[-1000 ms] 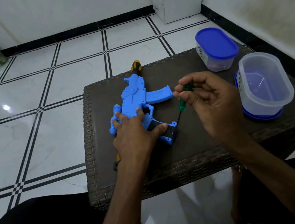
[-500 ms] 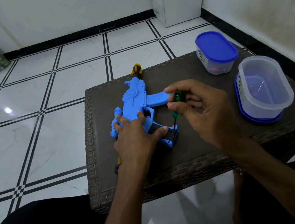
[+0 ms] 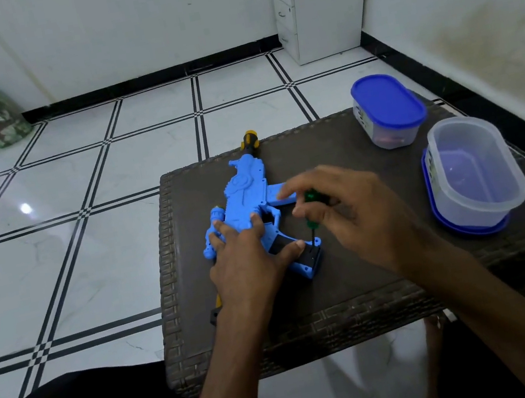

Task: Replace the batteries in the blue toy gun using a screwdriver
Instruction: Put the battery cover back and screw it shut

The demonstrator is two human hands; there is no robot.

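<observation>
A white tiled floor with black grid lines runs to a white wall and a drawer cabinet; in front of the seated person stands a low dark woven table (image 3: 359,307), and on it, toward its left half, the blue toy gun (image 3: 247,198) lies flat on its side, muzzle pointing away. It looks like hollow moulded plastic, light and stiff, likely to skate on the weave if pushed sideways; the broad flat body seems the best place to pin it, leaving the grip end free for the tool. The left hand (image 3: 250,260) does just that, palm down on the body, fingers spread and fairly straight, thumb reaching to the dark panel on the grip. The right hand (image 3: 350,215) hovers just right of the gun, fingertips curled round the green handle of the screwdriver (image 3: 312,216), held nearly upright with its thin shaft coming down to the butt of the grip; whether the tip sits in a screw cannot be told. Well to the right stand a lidded container (image 3: 388,108) and an open clear tub (image 3: 475,170).
</observation>
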